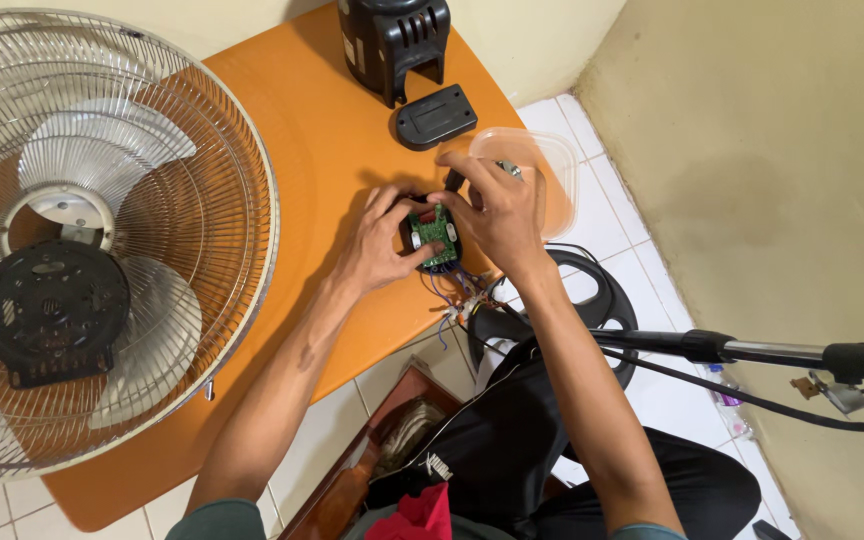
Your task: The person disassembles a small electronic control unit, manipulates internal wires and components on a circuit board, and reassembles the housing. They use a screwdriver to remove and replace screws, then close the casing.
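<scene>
A: Noting hands. Left hand [382, 245] cupping the black housing [414, 232] from the left side, fingers closed around it, pinning it down on the orange table [322, 150].

B: Confirming. Right hand [500, 215] pressing in from the right, fingers [452, 200] curled over the green board [436, 232], closed on its top edge. Probably steadying from both sides to keep the board from sliding in the housing.

A: Locating the board: sitting inside the housing, near the table's right edge, between both hands. Wires [457, 290] trailing from under it, dropping off the edge toward the lap.

B: Explaining the position, likely: wires short, so keeping the housing close to the edge rather than mid-table.

A: Something small and metallic poking out past the right knuckles. Cannot tell what.

B: Agreeing, too small. Logging surroundings. Clear tub [542, 165] just behind the right hand, within reach, seemingly for loose parts; contents hidden by the hand.

A: Flat black cover [436, 115] lying behind the hands, apart from them. Taller black shell [392, 40] standing upright at the table's far end, parked out of the way.

B: Fan cage [202, 200] with blades lying flat, filling the left of the table, well apart from the hands.

A: Pole [772, 352] lying across at the right, cable hanging below it.
</scene>
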